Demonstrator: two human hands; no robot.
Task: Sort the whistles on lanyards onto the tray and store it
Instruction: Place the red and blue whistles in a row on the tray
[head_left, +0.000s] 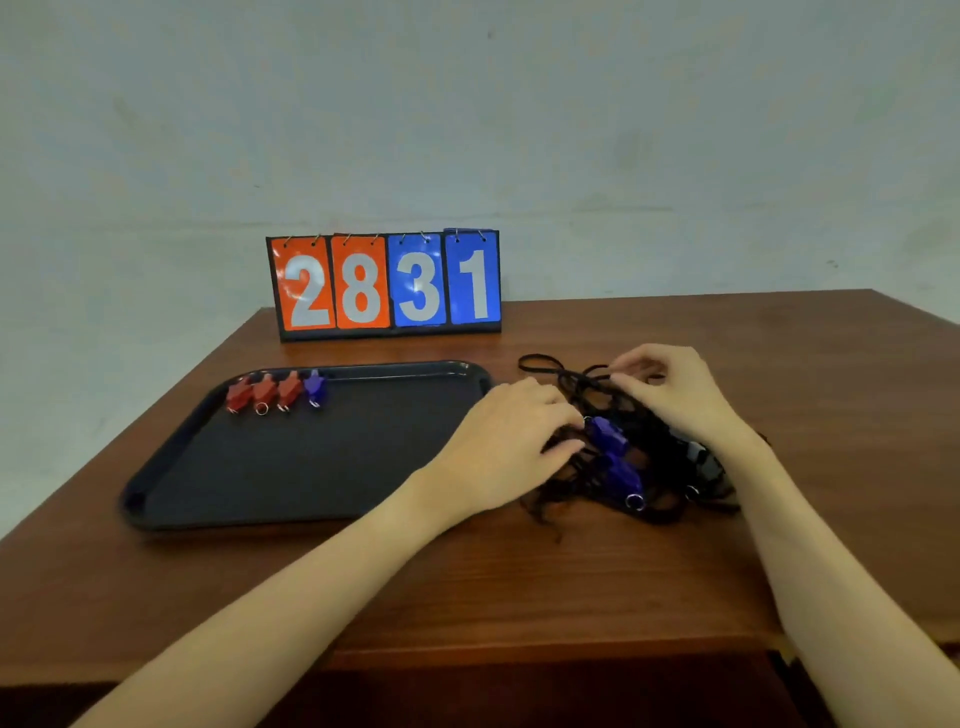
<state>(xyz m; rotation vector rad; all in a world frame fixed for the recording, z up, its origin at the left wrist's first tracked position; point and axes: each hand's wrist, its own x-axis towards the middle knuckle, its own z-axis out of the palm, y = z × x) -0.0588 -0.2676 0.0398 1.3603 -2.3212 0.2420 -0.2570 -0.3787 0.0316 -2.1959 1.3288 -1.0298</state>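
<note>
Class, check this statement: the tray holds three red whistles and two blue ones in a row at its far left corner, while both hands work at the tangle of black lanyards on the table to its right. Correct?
Not quite. The head view shows three red whistles but only one blue whistle on the tray. The rest holds: the left hand and right hand are both at the tangle of black lanyards on the table.

Tray (171, 457) mostly bare w/ whistles (275, 392) at far-left corner; scoreboard (384, 286) behind.
</note>
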